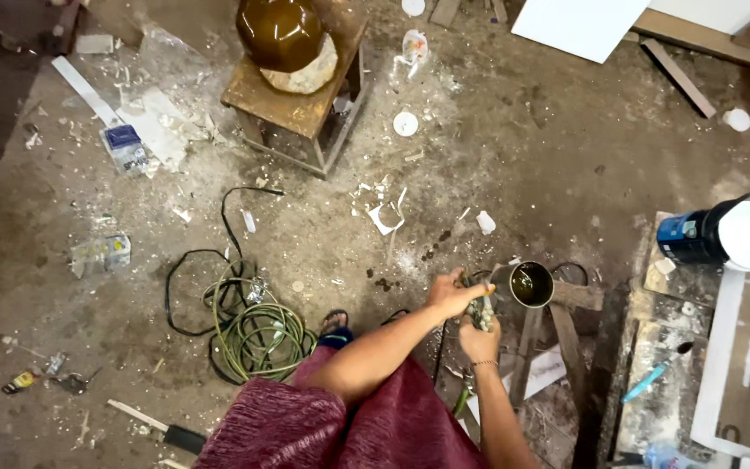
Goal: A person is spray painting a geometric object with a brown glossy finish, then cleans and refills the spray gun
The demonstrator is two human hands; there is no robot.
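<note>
Head view
Left hand: my left hand (451,295) is curled over the top of the spray gun (482,311), lower centre of the frame, fingers closed on it.
Right hand: my right hand (479,340) is wrapped round the gun's grip from below, fist tight, wrist bent up.
Spray gun: held between both hands; its open metal cup (527,284) sits just to the right, dark liquid inside.
Around: one coil of green hose (253,334) with a black cable lies lower left of my hands; one wooden stool (301,108) stands at upper centre, bearing one glossy brown vase (279,30).
Right edge: one blue can with a white lid (722,234) lies on the spattered bench (666,382); one blue-handled brush (653,375) lies below it.
Floor: white shards scattered, too many to count.
</note>
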